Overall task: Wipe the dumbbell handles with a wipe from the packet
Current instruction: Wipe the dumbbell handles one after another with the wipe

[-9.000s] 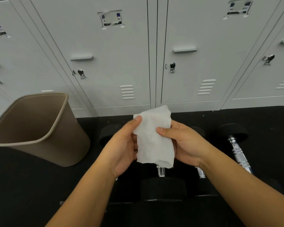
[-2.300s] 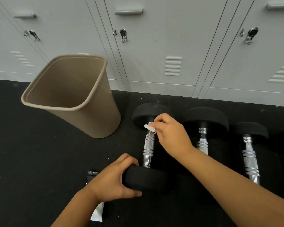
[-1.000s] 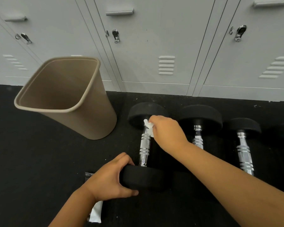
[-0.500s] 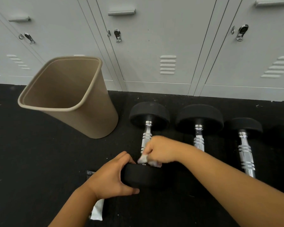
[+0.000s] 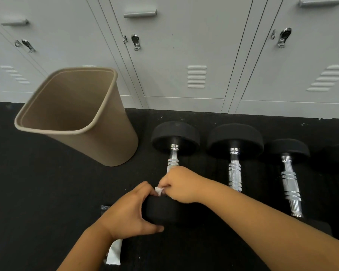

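White wipe (image 5: 159,190) bunched in right hand's (image 5: 181,184) closed grip on chrome dumbbell handle (image 5: 172,163), centre frame; left hand (image 5: 129,214) clasps the black near weight (image 5: 164,210).

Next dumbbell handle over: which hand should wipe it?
Right. The right hand already holds the wipe and sits beside the middle dumbbell; the left hand is steadying the first dumbbell's near end.

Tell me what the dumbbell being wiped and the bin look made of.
Dumbbell handle: likely chromed steel, with bright mirror glints and ringed grooves. Its heads: matte black, probably rubber, no shine. Bin: apparently tan plastic, with smooth thin walls and a rolled rim.
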A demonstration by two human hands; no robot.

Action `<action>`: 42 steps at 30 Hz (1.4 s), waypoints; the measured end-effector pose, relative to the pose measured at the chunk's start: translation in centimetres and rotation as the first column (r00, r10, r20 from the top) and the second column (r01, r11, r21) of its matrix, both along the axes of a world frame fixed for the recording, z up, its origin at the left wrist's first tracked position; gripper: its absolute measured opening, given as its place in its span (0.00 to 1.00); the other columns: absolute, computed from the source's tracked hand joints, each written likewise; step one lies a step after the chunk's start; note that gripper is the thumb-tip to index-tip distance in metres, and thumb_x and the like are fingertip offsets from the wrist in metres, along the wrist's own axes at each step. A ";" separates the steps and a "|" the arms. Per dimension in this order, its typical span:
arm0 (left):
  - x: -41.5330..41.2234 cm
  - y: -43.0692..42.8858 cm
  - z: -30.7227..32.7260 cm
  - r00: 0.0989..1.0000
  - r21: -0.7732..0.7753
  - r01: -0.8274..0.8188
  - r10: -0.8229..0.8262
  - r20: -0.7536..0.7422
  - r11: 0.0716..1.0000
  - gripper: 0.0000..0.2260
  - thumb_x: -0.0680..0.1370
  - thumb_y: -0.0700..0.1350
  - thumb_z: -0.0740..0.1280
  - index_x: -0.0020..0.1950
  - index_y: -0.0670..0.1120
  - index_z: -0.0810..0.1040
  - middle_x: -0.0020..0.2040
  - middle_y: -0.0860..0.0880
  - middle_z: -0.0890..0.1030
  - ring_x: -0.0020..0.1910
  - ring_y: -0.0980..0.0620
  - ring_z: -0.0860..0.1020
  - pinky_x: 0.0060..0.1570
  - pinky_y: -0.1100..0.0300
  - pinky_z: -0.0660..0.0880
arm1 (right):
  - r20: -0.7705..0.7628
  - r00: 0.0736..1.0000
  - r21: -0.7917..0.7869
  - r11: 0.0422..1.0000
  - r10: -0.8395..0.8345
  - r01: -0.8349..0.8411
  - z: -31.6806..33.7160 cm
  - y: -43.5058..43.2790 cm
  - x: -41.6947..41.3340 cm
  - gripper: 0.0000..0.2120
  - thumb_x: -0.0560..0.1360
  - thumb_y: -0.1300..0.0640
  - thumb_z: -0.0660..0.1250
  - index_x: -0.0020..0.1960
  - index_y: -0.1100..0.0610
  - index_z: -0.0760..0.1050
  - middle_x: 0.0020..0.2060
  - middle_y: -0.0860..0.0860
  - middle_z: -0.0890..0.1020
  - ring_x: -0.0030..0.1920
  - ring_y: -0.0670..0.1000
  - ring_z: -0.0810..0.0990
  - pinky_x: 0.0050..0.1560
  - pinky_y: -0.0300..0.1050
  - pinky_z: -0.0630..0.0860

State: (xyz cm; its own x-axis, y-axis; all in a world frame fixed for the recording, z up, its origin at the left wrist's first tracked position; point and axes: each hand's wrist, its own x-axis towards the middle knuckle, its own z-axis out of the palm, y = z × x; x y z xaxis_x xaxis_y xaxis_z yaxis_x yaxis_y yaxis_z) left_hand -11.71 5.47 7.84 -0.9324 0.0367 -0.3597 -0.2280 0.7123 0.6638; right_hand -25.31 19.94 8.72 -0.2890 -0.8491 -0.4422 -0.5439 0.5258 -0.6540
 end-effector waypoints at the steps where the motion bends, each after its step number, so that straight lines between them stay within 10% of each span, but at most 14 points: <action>1: 0.0 0.1 0.0 1.000 -0.001 0.000 0.000 0.000 1.000 0.24 0.61 0.56 0.81 0.49 0.58 0.72 0.49 0.58 0.73 0.47 0.59 0.75 0.41 0.65 0.74 | 0.104 0.993 0.022 0.999 -0.047 0.045 0.1 0.4 -0.4 0.10 0.75 0.56 0.63 0.51 0.53 0.82 0.37 0.48 0.77 0.43 0.50 0.76 0.49 0.49 0.75; 4: -0.1 0.1 0.2 1.000 -0.005 0.014 -0.014 0.007 1.000 0.24 0.61 0.56 0.81 0.49 0.58 0.71 0.49 0.58 0.73 0.47 0.58 0.76 0.40 0.66 0.74 | 0.279 0.946 0.097 0.985 -0.164 0.142 0.8 2.3 -1.8 0.08 0.73 0.58 0.67 0.38 0.52 0.82 0.27 0.43 0.79 0.36 0.46 0.76 0.48 0.46 0.74; 9: -0.5 0.0 1.4 0.997 0.008 0.038 -0.039 0.064 0.999 0.27 0.61 0.62 0.79 0.55 0.61 0.71 0.54 0.60 0.73 0.52 0.60 0.76 0.48 0.61 0.76 | 0.389 0.776 -0.020 0.838 -0.497 0.546 2.1 7.8 -4.1 0.12 0.75 0.61 0.66 0.55 0.53 0.82 0.48 0.49 0.85 0.48 0.45 0.82 0.52 0.40 0.77; 14: -2.5 4.6 3.2 0.991 -0.033 0.116 -0.118 -0.061 0.993 0.34 0.64 0.70 0.72 0.66 0.62 0.67 0.61 0.67 0.68 0.59 0.66 0.71 0.56 0.63 0.74 | 0.052 0.573 -0.251 0.545 -0.818 0.800 3.4 14.0 -6.4 0.14 0.77 0.63 0.63 0.58 0.51 0.80 0.48 0.49 0.83 0.47 0.46 0.80 0.48 0.35 0.75; 23: -5.2 12.9 2.2 0.927 -0.294 0.327 -0.365 -0.084 0.898 0.40 0.68 0.67 0.71 0.75 0.57 0.58 0.69 0.59 0.68 0.66 0.58 0.69 0.62 0.59 0.71 | -0.374 0.732 -0.214 0.821 -0.570 0.529 -2.3 14.1 -4.6 0.12 0.77 0.61 0.64 0.56 0.54 0.82 0.51 0.51 0.75 0.53 0.52 0.73 0.56 0.46 0.75; 29: -5.0 13.6 1.3 0.930 -0.345 0.320 -0.362 -0.065 0.882 0.30 0.71 0.63 0.70 0.70 0.56 0.66 0.61 0.57 0.74 0.59 0.56 0.74 0.54 0.58 0.74 | -0.171 0.819 -0.067 0.836 -0.548 0.545 -1.6 15.2 -4.1 0.08 0.74 0.62 0.68 0.49 0.54 0.84 0.40 0.43 0.65 0.47 0.48 0.73 0.53 0.39 0.72; 34: -5.2 13.7 1.1 0.933 -0.341 0.318 -0.357 -0.055 0.885 0.28 0.69 0.63 0.71 0.66 0.57 0.69 0.58 0.57 0.75 0.55 0.56 0.75 0.52 0.57 0.76 | 0.190 0.860 0.171 0.879 -0.473 0.445 -0.3 16.5 -3.4 0.09 0.70 0.63 0.70 0.48 0.56 0.85 0.40 0.45 0.79 0.44 0.44 0.77 0.50 0.37 0.74; 36: -5.2 13.7 1.0 0.930 -0.331 0.330 -0.364 -0.047 0.884 0.28 0.69 0.63 0.70 0.66 0.57 0.68 0.58 0.58 0.74 0.55 0.56 0.75 0.52 0.56 0.76 | 0.340 0.698 0.147 0.769 -0.630 0.622 0.0 17.2 -3.9 0.10 0.68 0.67 0.69 0.45 0.57 0.85 0.40 0.53 0.83 0.43 0.49 0.80 0.45 0.41 0.76; 39: -5.3 13.5 0.9 0.929 -0.321 0.328 -0.366 -0.063 0.888 0.28 0.70 0.63 0.70 0.66 0.57 0.67 0.59 0.58 0.74 0.55 0.57 0.74 0.53 0.57 0.75 | 0.414 0.293 -0.035 0.306 -0.862 0.951 -0.7 17.4 -5.9 0.11 0.72 0.68 0.65 0.45 0.56 0.84 0.41 0.54 0.85 0.44 0.52 0.82 0.42 0.40 0.77; 42: -5.3 13.6 0.8 0.927 -0.312 0.334 -0.370 -0.061 0.889 0.28 0.70 0.64 0.70 0.66 0.57 0.67 0.58 0.58 0.74 0.55 0.57 0.74 0.53 0.58 0.75 | 0.333 0.147 -0.105 0.119 -0.931 0.987 -1.9 16.0 -6.6 0.12 0.74 0.66 0.64 0.47 0.56 0.84 0.41 0.53 0.85 0.44 0.52 0.83 0.45 0.44 0.80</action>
